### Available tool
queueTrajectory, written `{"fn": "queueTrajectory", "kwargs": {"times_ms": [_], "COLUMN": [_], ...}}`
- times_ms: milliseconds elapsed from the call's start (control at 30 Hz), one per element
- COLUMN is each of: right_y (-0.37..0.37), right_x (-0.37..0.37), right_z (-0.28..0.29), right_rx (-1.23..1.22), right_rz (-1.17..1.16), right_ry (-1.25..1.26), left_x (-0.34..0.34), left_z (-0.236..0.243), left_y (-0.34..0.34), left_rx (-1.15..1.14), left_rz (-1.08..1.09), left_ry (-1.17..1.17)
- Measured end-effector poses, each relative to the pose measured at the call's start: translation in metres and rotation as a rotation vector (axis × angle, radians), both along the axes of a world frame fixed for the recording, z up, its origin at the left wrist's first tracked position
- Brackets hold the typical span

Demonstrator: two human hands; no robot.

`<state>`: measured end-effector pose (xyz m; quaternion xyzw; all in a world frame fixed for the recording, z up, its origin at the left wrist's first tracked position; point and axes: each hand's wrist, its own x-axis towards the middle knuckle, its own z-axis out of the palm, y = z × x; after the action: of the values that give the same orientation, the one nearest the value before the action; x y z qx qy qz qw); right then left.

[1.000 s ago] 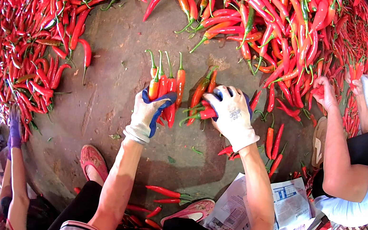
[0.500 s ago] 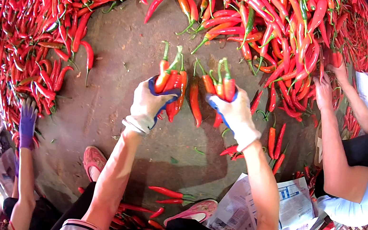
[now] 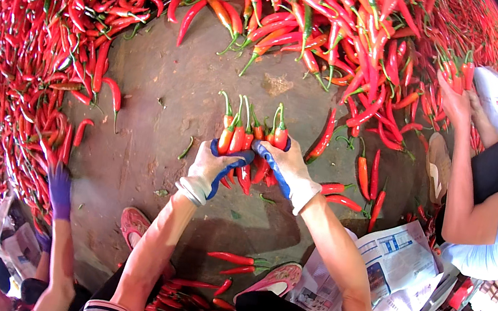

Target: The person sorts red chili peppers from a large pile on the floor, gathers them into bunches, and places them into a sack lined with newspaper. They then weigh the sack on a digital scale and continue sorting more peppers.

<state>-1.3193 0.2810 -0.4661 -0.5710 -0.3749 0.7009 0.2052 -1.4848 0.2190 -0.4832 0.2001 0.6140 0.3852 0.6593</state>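
Observation:
My left hand [image 3: 214, 168] and my right hand [image 3: 286, 168], both in white gloves with blue palms, press together around one bunch of red chili peppers [image 3: 251, 136] whose green stems point up and away from me. The bunch is held above a bare grey floor [image 3: 153, 140]. A huge heap of red chilies [image 3: 322, 24] rings the floor at the far side and the left. Several loose chilies [image 3: 360, 173] lie just right of my hands.
A person at the right holds a handful of chilies in a raised hand [image 3: 456, 100]. Another person's purple-gloved hand [image 3: 59, 190] reaches in at lower left. Newspaper sheets [image 3: 394, 269] lie at lower right. My pink shoes [image 3: 134, 227] and a few chilies [image 3: 235, 261] are near my feet.
My two hands, each holding chilies, have come together into a single bunch. The purple-gloved hand at the left has moved in toward the pile.

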Motion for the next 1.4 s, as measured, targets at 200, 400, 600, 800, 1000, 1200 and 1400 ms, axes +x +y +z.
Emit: {"fn": "queueTrajectory", "kwargs": {"times_ms": [200, 400, 600, 800, 1000, 1200, 1400], "right_y": [-0.038, -0.057, -0.085, -0.173, -0.271, -0.361, -0.421], "right_x": [0.007, 0.04, 0.137, 0.234, 0.328, 0.413, 0.5], "right_z": [-0.012, 0.037, 0.153, 0.214, 0.199, 0.19, 0.155], "right_rx": [-0.151, 0.174, 0.439, 0.103, 0.406, 0.111, -0.064], "right_rz": [-0.267, -0.422, -0.723, -1.411, -1.557, -1.173, -0.487], "right_ry": [0.309, 0.096, 0.066, 0.208, 0.102, 0.09, -0.806], "left_x": [0.014, 0.053, 0.159, 0.294, 0.434, 0.478, 0.53], "left_z": [0.01, 0.094, 0.19, 0.24, 0.253, 0.159, 0.131], "left_y": [-0.007, 0.01, 0.03, 0.027, -0.053, -0.175, -0.263], "left_rx": [0.019, 0.122, 0.315, 0.722, 0.687, -0.205, -0.493], "left_rz": [0.028, -0.236, -0.535, -0.999, -1.478, -1.291, -1.33], "left_ry": [-0.008, -0.128, -0.12, 0.09, 0.115, -0.221, -0.223]}}
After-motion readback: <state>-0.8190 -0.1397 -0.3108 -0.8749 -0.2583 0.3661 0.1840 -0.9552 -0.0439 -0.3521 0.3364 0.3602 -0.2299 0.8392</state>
